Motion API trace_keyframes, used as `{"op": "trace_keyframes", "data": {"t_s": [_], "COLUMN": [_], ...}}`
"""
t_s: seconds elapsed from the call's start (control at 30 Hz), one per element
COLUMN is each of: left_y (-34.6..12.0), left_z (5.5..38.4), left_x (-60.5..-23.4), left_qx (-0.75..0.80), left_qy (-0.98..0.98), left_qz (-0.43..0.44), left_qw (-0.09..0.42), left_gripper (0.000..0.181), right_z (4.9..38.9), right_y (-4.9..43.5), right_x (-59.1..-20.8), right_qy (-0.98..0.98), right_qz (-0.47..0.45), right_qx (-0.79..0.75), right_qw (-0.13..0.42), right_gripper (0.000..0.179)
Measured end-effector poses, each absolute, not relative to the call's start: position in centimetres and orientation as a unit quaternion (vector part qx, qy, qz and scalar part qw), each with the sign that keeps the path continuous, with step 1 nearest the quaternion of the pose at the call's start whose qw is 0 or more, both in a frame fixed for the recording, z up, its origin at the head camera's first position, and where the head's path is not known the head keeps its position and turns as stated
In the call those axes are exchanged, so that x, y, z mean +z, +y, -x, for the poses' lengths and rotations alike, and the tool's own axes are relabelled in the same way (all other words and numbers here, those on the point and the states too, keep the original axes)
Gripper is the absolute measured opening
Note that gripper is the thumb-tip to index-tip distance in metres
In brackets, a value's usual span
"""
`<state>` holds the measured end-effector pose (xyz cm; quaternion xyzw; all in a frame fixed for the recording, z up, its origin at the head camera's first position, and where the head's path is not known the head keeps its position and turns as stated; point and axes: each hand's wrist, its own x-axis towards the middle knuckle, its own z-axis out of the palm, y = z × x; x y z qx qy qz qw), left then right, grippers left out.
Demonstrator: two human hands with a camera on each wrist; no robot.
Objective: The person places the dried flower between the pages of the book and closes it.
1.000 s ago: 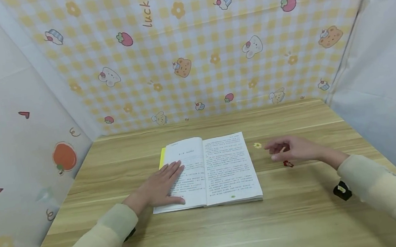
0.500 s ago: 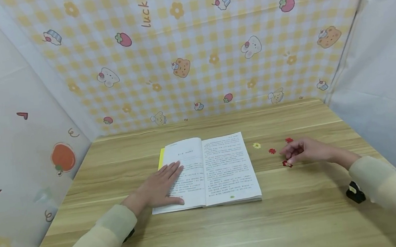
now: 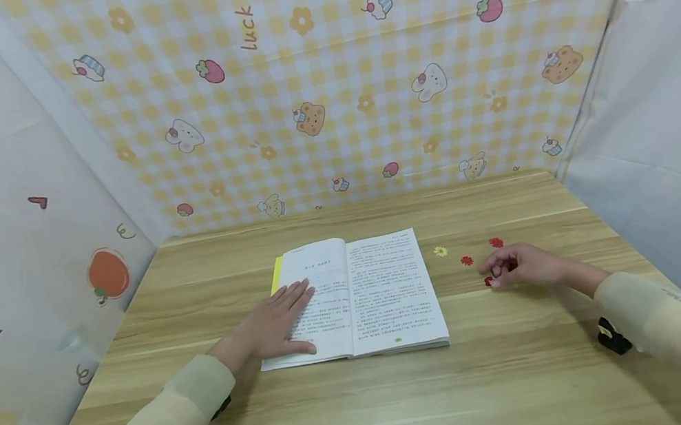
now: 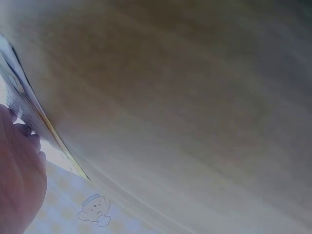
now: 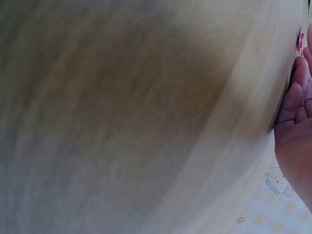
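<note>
An open book (image 3: 389, 290) with printed pages lies on the wooden table. My left hand (image 3: 274, 323) rests flat on its left page, fingers spread; in the left wrist view the hand (image 4: 19, 170) shows beside the book's edge. To the right of the book, my right hand (image 3: 523, 266) has thumb and forefinger at a small red flower (image 3: 488, 281), pinching it against the tabletop, partly covering it. Two more red flowers lie near that hand: one red flower (image 3: 467, 261) to its left, another red flower (image 3: 496, 242) behind it. A yellow flower (image 3: 441, 252) lies close to the book.
The wooden table (image 3: 374, 410) runs back to a yellow checked cloth (image 3: 354, 100). White sheets (image 3: 654, 110) close off both sides. A black wrist device (image 3: 613, 337) hangs under the right sleeve.
My right hand first draws back rightward, uncovering two red flowers, then lowers onto the nearest red flower. The left hand stays on the page.
</note>
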<state>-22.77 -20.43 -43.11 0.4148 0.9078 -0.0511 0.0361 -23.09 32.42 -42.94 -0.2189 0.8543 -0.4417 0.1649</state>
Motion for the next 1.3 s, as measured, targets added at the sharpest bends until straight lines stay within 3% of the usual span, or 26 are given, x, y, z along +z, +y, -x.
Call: {"op": "trace_keyframes", "data": {"t_s": [0.87,1.3], "left_y": [-20.5,-20.5], "left_z": [22.8,22.7], "left_x": [-43.5,-43.3], "left_qx": [-0.036,-0.028], "left_qy": [0.909,0.91], "left_qz": [-0.414,-0.413], "left_qw": [0.03,0.034], "left_gripper": [0.109,0.108], "right_z": [23.4,23.2], "right_y": [32.4,31.6], "right_x": [-43.2,-41.7], "right_qy": [0.861,0.863], "right_qz": [0.222,0.123], "right_qx": [-0.431,-0.458], "right_qw": [0.154,0.175], "right_gripper": [0.012,0.02]}}
